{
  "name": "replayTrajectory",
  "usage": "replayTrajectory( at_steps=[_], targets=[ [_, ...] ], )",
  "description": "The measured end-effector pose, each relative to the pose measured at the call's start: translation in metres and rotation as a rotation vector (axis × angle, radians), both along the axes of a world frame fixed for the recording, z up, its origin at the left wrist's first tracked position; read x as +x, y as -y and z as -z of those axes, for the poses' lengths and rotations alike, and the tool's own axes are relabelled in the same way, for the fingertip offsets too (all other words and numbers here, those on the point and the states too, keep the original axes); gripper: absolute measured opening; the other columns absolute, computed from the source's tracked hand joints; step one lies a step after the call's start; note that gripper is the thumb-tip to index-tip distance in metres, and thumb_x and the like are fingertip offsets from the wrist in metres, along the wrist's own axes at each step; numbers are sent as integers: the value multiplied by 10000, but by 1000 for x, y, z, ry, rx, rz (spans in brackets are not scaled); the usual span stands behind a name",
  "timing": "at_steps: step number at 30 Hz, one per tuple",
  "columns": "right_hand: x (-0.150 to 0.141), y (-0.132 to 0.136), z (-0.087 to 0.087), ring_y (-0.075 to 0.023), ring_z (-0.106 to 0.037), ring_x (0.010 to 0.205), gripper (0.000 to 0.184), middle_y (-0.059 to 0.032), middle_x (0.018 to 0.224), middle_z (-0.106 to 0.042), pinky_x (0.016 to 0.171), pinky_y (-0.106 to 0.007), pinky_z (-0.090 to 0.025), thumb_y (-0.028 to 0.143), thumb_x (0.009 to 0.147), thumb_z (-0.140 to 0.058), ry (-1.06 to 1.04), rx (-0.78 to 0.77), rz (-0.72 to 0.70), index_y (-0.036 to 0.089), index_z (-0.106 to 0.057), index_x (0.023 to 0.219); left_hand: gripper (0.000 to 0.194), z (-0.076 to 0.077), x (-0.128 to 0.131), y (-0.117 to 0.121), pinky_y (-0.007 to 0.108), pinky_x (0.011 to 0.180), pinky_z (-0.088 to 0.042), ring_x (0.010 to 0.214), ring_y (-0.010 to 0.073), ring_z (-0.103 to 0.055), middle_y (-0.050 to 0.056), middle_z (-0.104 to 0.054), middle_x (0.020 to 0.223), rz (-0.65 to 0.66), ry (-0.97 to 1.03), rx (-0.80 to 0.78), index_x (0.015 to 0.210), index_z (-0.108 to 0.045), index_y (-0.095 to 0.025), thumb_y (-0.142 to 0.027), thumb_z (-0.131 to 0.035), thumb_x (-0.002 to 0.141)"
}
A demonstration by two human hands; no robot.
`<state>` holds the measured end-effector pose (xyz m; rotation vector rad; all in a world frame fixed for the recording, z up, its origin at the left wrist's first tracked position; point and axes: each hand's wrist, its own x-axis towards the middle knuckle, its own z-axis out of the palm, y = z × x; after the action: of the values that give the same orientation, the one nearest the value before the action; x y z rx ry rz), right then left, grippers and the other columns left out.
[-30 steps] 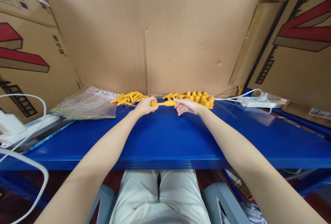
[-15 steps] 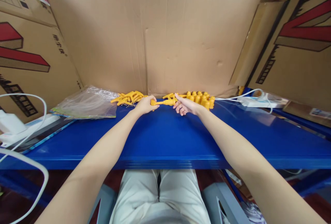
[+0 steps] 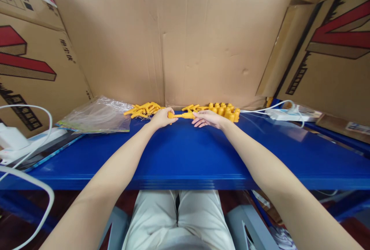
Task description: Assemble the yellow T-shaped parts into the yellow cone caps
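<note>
Between my hands is a yellow plastic piece (image 3: 185, 115) with a ribbed, narrow stem and a wider body, lying about level above the blue shelf (image 3: 185, 150). My left hand (image 3: 162, 118) is closed on its left end. The fingers of my right hand (image 3: 206, 119) pinch its wider right end. Left of my left hand lies a pile of branched yellow pieces (image 3: 144, 109), with small screws (image 3: 141, 118) scattered by it. Beyond my right hand stand several yellow bottle-shaped pieces (image 3: 222, 108) in rows. A few more branched pieces (image 3: 192, 107) lie just behind the held one.
A clear plastic bag (image 3: 98, 115) lies on the left of the shelf. White power strips with cables are at the far left (image 3: 14, 144) and far right (image 3: 291, 114). A cardboard panel (image 3: 202, 49) closes off the back, with printed boxes at both sides.
The fingers of my right hand, loosely spread beside the right end of the yellow piece before, have closed onto it. My left hand stays almost where it was.
</note>
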<state>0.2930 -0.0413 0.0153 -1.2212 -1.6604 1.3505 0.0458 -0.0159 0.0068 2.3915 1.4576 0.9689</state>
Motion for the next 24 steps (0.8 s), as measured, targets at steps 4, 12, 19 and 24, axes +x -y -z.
replayTrajectory(
  at_steps=[4, 12, 19, 24],
  targets=[
    [-2, 1, -1, -133, -675, 651, 395, -91, 731, -714, 597, -203, -543, 509, 917, -528, 15, -46, 35, 144, -642, 817, 272, 0, 1, 0, 235, 524, -290, 516, 115, -465, -64, -513, 539, 21, -7, 33, 830, -576, -195, -377, -701, 670],
    [-1, -6, 2, -145, -675, 642, 476, -101, 757, -709, 600, -223, -539, 573, 932, -434, -3, -127, 0, 137, -598, 837, 281, -1, 2, 1, 236, 545, -298, 534, 119, -475, -58, -532, 555, 19, -18, 8, 866, -584, -183, -382, -682, 693],
    [3, -7, 4, -139, -695, 843, 236, -109, 1180, -656, 756, -253, -559, 306, 952, -528, -119, -110, -92, 176, -589, 1139, 285, 2, 1, -2, 231, 544, -316, 527, 114, -493, -51, -558, 576, 37, -10, -6, 876, -580, -183, -394, -669, 706],
    [0, -9, 5, -133, -697, 780, 194, -111, 1046, -703, 779, -265, -568, 272, 957, -514, -202, -126, -61, 145, -607, 1071, 299, 1, 0, -2, 233, 543, -332, 532, 119, -511, -54, -555, 552, 36, -30, 19, 881, -588, -183, -408, -677, 704]
  ],
)
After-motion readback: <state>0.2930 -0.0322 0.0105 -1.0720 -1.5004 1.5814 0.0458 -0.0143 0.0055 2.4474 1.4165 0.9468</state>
